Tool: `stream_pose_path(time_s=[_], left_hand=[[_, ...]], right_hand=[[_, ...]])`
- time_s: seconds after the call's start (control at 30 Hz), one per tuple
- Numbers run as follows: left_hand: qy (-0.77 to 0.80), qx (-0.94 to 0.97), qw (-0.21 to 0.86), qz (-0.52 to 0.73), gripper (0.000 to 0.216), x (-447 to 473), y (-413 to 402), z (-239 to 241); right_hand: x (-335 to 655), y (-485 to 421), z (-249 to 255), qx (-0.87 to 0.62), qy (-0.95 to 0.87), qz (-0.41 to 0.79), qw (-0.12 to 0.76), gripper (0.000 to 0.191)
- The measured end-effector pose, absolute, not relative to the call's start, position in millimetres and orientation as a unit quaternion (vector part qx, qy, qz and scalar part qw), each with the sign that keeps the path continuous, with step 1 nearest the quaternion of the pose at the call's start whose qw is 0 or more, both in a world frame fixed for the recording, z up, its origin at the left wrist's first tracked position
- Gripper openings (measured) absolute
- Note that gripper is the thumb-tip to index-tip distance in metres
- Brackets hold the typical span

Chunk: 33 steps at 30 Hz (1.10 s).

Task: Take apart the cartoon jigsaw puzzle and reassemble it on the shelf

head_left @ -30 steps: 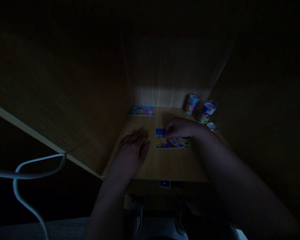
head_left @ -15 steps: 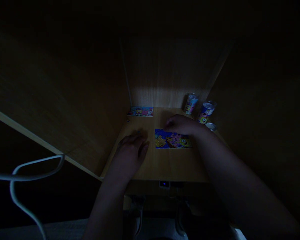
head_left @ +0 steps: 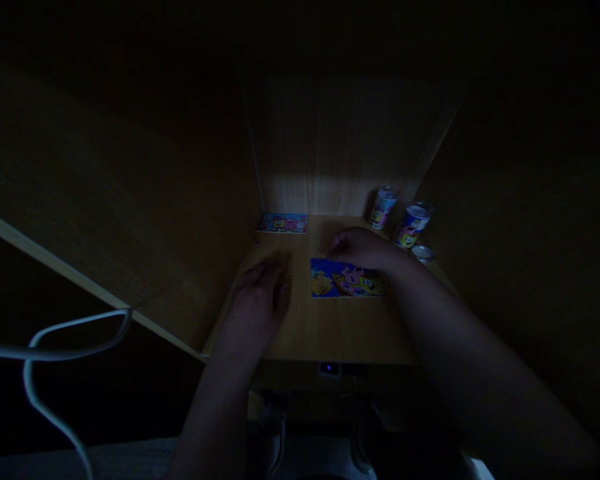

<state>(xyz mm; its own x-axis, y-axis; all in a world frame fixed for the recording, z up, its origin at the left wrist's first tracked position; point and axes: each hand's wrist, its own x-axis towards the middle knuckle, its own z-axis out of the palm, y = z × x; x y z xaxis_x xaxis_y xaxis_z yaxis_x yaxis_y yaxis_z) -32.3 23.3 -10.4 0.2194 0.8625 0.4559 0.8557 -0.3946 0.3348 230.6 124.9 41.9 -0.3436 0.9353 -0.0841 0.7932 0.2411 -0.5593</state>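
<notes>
A jigsaw puzzle with cartoon figures on a blue ground lies flat on the wooden surface. Over its upper edge, my right hand is closed, thumb and fingertips pinched together; whatever they hold is hidden. Left of the puzzle, my left hand hovers low over the wood, palm down. Its fingers are loosely bent with the thumb apart, and the fingertips are slightly blurred. I see nothing held there. A second assembled puzzle, light blue and pink, lies against the back panel. A small dark piece lies just below it.
Two cartoon-printed cans stand at the back right, with a round lid beside them. Wooden panels enclose the surface at both sides and the back. A white cable loops at the left. The scene is very dark.
My left hand has shifted slightly left, its thumb swinging down and its fingertips blurring. My right hand stays over the puzzle's upper edge, almost unmoved.
</notes>
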Motion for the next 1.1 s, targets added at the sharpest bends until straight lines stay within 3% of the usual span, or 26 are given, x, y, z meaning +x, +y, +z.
stream_pose_path(time_s=[0.23, 0.5, 0.83, 1.1], left_hand=[[0.587, 0.754, -0.047, 0.291, 0.046, -45, 29, -22], [0.613, 0.748, -0.035, 0.253, 0.047, -38, 26, -20], [0.627, 0.745, -0.054, 0.218, 0.03, -35, 25, -17], [0.614, 0.753, -0.046, 0.233, 0.042, -32, 23, -17]], right_hand=[[227, 130, 32, -0.583, -0.778, 0.169, 0.162, 0.012], [222, 133, 21, -0.593, -0.775, 0.108, 0.188, 0.015], [221, 134, 16, -0.583, -0.78, 0.108, 0.201, 0.014], [219, 136, 8, -0.571, -0.785, 0.117, 0.209, 0.014]])
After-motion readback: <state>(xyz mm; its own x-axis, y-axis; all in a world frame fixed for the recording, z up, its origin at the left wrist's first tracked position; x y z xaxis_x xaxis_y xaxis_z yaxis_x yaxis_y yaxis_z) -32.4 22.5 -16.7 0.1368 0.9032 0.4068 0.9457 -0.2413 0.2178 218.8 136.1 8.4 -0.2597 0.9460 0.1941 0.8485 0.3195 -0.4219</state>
